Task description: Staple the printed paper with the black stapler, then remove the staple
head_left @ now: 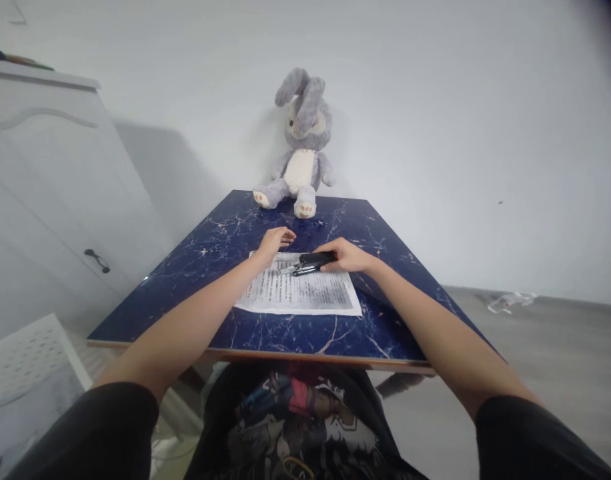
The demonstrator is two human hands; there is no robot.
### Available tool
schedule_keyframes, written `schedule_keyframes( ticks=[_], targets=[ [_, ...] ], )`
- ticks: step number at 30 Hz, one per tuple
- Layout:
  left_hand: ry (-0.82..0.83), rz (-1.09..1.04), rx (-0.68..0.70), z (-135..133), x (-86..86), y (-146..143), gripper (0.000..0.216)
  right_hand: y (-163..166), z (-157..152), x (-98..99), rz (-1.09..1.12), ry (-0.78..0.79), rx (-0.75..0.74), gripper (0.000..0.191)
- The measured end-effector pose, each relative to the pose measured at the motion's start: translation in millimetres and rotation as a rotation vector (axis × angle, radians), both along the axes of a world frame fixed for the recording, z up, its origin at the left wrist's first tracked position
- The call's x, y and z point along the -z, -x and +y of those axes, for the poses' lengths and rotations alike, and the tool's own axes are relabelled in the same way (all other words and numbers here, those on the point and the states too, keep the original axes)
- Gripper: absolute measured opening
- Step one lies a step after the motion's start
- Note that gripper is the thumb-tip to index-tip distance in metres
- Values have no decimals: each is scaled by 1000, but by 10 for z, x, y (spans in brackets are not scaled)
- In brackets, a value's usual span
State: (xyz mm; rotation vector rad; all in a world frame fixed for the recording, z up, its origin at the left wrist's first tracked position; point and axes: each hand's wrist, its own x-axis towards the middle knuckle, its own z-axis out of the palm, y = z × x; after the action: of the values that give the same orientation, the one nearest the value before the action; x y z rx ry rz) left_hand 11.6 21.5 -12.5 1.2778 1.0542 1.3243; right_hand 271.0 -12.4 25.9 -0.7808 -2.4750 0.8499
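Printed sheets of paper (295, 297) lie on the blue marbled table (185, 300); how many there are I cannot tell. My right hand (348, 257) is closed around a black stapler (313, 262), which points left above the upper part of the paper. The jaws of the stapler are apart at its left end. At the paper's upper left edge is my left hand (275, 241), its fingers stretched toward the right with nothing visible in them. Whether that hand touches the paper is not clear.
A grey plush rabbit (301, 153) sits at the table's far end against the white wall. On the left stands a white cabinet (50, 180) with a dark handle. A white perforated piece (30, 360) is at lower left. Some clear plastic (510, 302) lies on the floor at right.
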Motion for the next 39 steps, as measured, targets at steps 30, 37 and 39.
schedule_keyframes(
  ticks=[30, 37, 39],
  targets=[
    [-335, -287, -90, -162, -249, -131, 8, 69, 38, 117, -33, -135, 182, 31],
    [-617, 49, 245, -325, -263, -236, 34, 156, -33, 37, 378, -614, 265, 45],
    [-653, 58, 267, -356, -279, -253, 35, 207, -64, 45, 416, -696, 294, 41]
  ],
)
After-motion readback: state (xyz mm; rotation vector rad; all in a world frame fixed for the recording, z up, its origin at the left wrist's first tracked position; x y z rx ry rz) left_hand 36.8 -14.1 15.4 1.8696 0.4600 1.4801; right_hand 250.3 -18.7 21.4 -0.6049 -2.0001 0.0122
